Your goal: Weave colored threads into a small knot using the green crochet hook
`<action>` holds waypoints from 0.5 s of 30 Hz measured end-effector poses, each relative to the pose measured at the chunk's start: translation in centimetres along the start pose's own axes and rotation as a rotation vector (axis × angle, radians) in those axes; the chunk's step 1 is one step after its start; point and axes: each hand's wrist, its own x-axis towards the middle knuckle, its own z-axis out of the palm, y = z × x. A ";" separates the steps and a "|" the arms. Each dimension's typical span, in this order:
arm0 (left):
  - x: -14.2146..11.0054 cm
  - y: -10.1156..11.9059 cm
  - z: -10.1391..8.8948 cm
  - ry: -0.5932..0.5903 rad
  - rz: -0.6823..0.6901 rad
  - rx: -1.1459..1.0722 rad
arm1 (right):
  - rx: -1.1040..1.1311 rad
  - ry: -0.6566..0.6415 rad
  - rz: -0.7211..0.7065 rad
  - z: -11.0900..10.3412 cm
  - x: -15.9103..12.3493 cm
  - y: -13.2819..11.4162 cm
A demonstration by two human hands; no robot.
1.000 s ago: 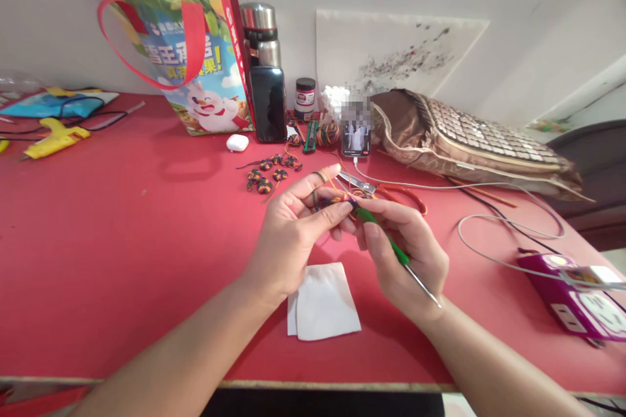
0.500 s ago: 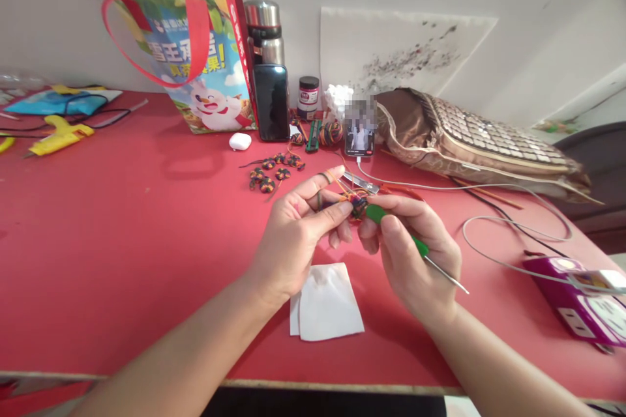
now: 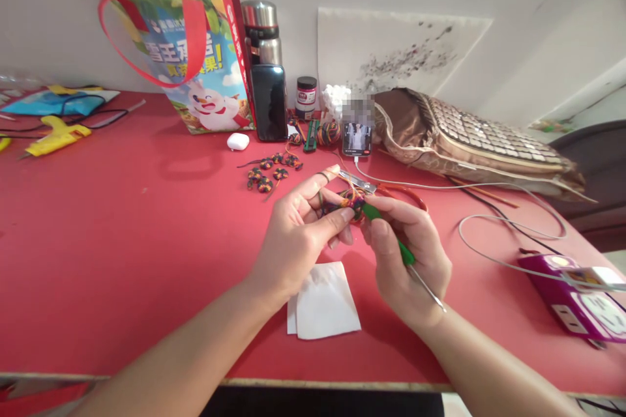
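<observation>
My left hand [image 3: 300, 231] pinches a small multicoloured crochet piece [image 3: 353, 201] between thumb and fingers, with yarn looped round its raised index finger. In my right hand [image 3: 413, 244] is a crochet hook with a green handle [image 3: 403, 251]; its bare metal end points down toward my wrist. The working tip of the hook meets the crochet piece and is hidden by fingers and yarn. Just behind my hands lie scissors [image 3: 401, 192] with orange-red handles. Several small crocheted rounds [image 3: 265, 184] in the same dark, orange and pink yarn rest farther back to the left.
Folded white tissue [image 3: 327, 303] lies below my hands on the red table [image 3: 147, 260]. Behind are a yarn ball [image 3: 328, 133], a propped phone [image 3: 357, 138], a dark phone [image 3: 270, 103] and a white earbud case [image 3: 238, 141]. A purple power strip [image 3: 552, 283] sits right, a yellow glue gun [image 3: 57, 137] left.
My right hand has shifted slightly left and turned, so the hook's handle tilts more steeply and its tip sits closer to the crochet piece. My left hand keeps its hold.
</observation>
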 end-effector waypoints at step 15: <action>0.3 1.1 -0.9 -0.049 -0.048 -0.013 | 0.626 -0.097 0.394 0.1 2.1 -0.8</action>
